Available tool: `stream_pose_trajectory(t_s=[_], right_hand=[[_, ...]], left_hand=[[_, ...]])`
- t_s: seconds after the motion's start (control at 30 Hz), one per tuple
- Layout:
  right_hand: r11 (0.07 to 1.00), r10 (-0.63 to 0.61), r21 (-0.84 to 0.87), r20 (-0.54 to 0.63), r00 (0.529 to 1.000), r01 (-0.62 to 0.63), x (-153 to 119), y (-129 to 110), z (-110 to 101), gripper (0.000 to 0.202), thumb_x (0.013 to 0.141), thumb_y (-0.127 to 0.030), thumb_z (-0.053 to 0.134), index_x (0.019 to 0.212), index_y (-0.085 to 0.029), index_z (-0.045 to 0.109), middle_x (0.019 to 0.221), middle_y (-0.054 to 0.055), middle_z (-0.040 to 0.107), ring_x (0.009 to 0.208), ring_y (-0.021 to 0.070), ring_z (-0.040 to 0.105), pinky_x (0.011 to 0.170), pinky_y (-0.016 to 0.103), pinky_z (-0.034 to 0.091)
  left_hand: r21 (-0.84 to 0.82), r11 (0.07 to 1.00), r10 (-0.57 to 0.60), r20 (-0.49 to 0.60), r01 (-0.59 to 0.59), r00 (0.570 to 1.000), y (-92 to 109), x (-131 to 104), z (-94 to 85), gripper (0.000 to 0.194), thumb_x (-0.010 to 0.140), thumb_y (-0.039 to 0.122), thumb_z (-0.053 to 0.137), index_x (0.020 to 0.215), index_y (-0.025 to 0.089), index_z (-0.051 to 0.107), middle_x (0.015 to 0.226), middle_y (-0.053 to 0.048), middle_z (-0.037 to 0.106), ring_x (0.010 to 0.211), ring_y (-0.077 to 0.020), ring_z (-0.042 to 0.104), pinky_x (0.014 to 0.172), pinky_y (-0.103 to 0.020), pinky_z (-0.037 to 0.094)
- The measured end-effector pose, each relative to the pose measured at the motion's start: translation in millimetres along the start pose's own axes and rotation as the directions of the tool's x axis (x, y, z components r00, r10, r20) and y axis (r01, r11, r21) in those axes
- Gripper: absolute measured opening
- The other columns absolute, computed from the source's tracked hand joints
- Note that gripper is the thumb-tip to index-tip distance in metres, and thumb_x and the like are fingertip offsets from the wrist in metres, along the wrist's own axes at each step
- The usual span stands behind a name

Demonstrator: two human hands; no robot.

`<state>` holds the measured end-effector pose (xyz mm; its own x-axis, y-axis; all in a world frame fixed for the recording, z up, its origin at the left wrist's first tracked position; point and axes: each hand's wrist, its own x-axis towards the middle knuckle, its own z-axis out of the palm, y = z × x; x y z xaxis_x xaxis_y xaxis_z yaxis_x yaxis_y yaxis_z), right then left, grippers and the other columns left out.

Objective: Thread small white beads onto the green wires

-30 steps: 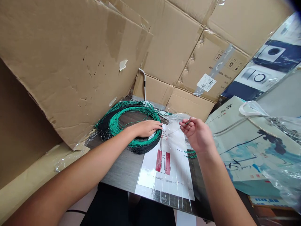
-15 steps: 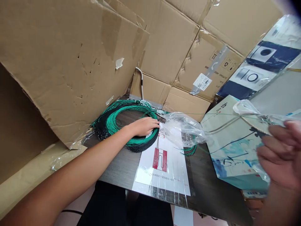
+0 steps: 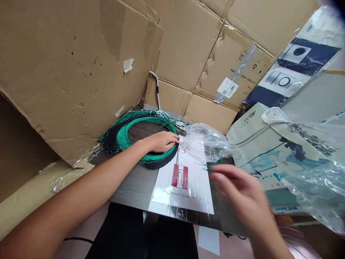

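Note:
A large coil of green and black wires point(image 3: 159, 163) lies on the dark tabletop. My left hand point(image 3: 161, 141) rests on its right side, fingers bent over the wires. Farther right, my right hand point(image 3: 239, 187) is smeared by motion. Its thumb and index finger point left, close to the loose ends of a small bunch of green wires point(image 3: 217, 163); whether they hold a wire cannot be made out. Part of this bunch is under a clear plastic bag point(image 3: 208, 138). Between the hands lies a printed sheet point(image 3: 164, 190) with a red drawing, under clear film.
Cardboard boxes point(image 3: 180, 46) wall in the back, and a big cardboard panel point(image 3: 67, 72) stands at left. A pale paper bag point(image 3: 253, 147) with a painted pattern stands at right, beside clear plastic holding metal parts point(image 3: 315, 140). White connectors point(image 3: 163, 114) sit behind the coil.
My right hand has come from the far right, inward to the small green bunch, and its closed fingers have straightened. My left hand stays on the coil. The view has shifted slightly.

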<state>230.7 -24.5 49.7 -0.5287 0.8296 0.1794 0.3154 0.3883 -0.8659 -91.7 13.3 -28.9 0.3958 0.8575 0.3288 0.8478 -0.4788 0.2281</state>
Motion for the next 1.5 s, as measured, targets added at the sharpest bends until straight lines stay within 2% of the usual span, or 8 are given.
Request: stream_pose_trajectory(t_s=[0.1,0.27,0.37,0.53,0.8,1.03,1.23,1.5], right_hand=[[0.985,0.132,-0.133,0.165,0.977,-0.111,48.8,13.7,42.4,0.019,0.09,-0.032,0.062,0.09,-0.016,0.072,0.086,0.004,0.07,0.071,0.0142,0.057,0.068,0.027,0.046],[0.965,0.229,-0.182,0.223,0.948,-0.191,113.4,43.5,81.7,0.025,0.09,-0.028,0.063,0.071,-0.013,0.066,0.057,-0.003,0.053,0.053,0.0092,0.042,0.054,0.025,0.031],[0.946,0.313,-0.175,0.282,0.907,-0.272,129.0,54.8,91.2,0.029,0.094,-0.03,0.064,0.07,-0.012,0.061,0.053,-0.007,0.045,0.044,0.0056,0.033,0.047,0.021,0.028],[0.916,0.4,-0.119,0.342,0.85,-0.383,135.0,60.5,95.7,0.027,0.097,-0.031,0.062,0.079,-0.011,0.06,0.062,-0.006,0.052,0.043,0.0029,0.034,0.042,0.016,0.03],[0.869,0.442,0.076,0.328,0.835,-0.49,132.8,60.0,90.4,0.032,0.098,-0.033,0.06,0.075,-0.012,0.053,0.06,-0.008,0.044,0.044,0.0026,0.033,0.039,0.015,0.026],[0.763,0.419,0.419,0.258,0.871,-0.492,119.9,49.1,78.8,0.028,0.092,-0.03,0.057,0.072,-0.017,0.042,0.064,-0.006,0.04,0.047,0.0039,0.03,0.04,0.017,0.018],[0.631,0.339,0.635,0.291,0.895,-0.445,95.6,19.6,44.9,0.022,0.071,-0.026,0.059,0.078,-0.02,0.04,0.072,-0.005,0.048,0.046,0.0045,0.028,0.039,0.018,0.014],[0.571,0.226,0.764,0.205,0.952,-0.3,45.8,-27.4,-15.6,0.028,0.08,-0.024,0.064,0.071,-0.021,0.037,0.06,-0.008,0.017,0.046,0.0066,0.012,0.04,0.02,0.015]], left_hand=[[-0.031,0.999,-0.006,0.008,0.006,1.0,2.3,-1.3,1.0,0.036,0.098,0.023,0.044,0.122,0.018,0.07,0.138,-0.009,0.063,0.131,-0.0238,0.056,0.111,-0.037,0.044],[-0.066,0.997,-0.036,0.013,0.036,0.999,-1.5,-2.9,3.8,0.034,0.096,0.026,0.049,0.121,0.019,0.07,0.139,-0.008,0.063,0.131,-0.0238,0.057,0.109,-0.037,0.045],[-0.079,0.996,-0.04,0.014,0.041,0.999,-3.6,-2.9,4.4,0.034,0.096,0.027,0.05,0.121,0.02,0.071,0.139,-0.007,0.063,0.131,-0.023,0.058,0.109,-0.035,0.045],[-0.097,0.995,-0.037,0.008,0.038,0.999,-2.6,-2.2,4.3,0.032,0.094,0.025,0.053,0.118,0.02,0.073,0.136,-0.008,0.065,0.129,-0.0227,0.059,0.108,-0.034,0.046],[-0.091,0.996,-0.027,-0.011,0.026,1.0,-2.7,-2.7,5.5,0.031,0.094,0.025,0.053,0.118,0.019,0.072,0.136,-0.009,0.065,0.128,-0.024,0.06,0.107,-0.037,0.047],[-0.075,0.997,-0.015,-0.005,0.015,1.0,-3.8,-3.1,6.3,0.031,0.095,0.026,0.052,0.118,0.019,0.071,0.137,-0.009,0.064,0.128,-0.0237,0.059,0.108,-0.035,0.046],[-0.077,0.997,0.003,0.002,-0.002,1.0,-4.6,-3.4,7.1,0.031,0.096,0.025,0.05,0.119,0.018,0.069,0.138,-0.009,0.063,0.129,-0.0238,0.057,0.109,-0.037,0.045],[-0.075,0.997,0.022,0.015,-0.021,1.0,-3.3,-3.8,5.8,0.032,0.096,0.023,0.048,0.121,0.017,0.066,0.137,-0.011,0.062,0.13,-0.025,0.056,0.11,-0.038,0.045]])
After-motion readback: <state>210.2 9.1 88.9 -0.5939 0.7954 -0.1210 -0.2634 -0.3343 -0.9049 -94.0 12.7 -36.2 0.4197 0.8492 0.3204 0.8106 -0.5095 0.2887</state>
